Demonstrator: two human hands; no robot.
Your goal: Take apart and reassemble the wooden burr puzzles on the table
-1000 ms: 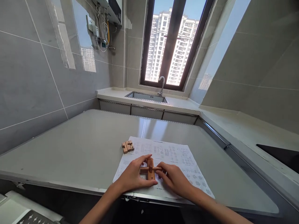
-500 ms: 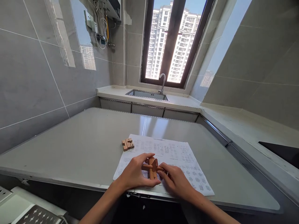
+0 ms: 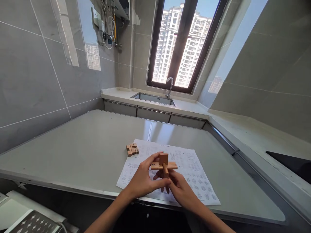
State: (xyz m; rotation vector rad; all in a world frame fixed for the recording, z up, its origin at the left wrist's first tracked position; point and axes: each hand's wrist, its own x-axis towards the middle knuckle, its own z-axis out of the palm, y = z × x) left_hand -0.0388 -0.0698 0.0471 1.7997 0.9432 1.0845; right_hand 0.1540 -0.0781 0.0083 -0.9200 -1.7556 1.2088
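Between my two hands is a wooden burr puzzle, several notched sticks joined crosswise, one of them marked with a dark figure near its left end. My left hand curves round its left side, fingers at the upper edge and thumb below. My right hand grips it from underneath on the right; some of those fingertips are hidden behind the wood. Under the hands lies a white printed sheet with rows of small diagrams. At the sheet's upper left corner several notched wooden pieces sit side by side.
The sheet rests on a large pale table, whose near edge runs just below my wrists. Beyond it are a counter with a sink and a tap under a window. At the lower left stands a white object with a patterned panel.
The puzzle has been turned: its marked stick, upright before, now lies crosswise, and another stick points toward me. My right hand has shifted from its right side to beneath it.
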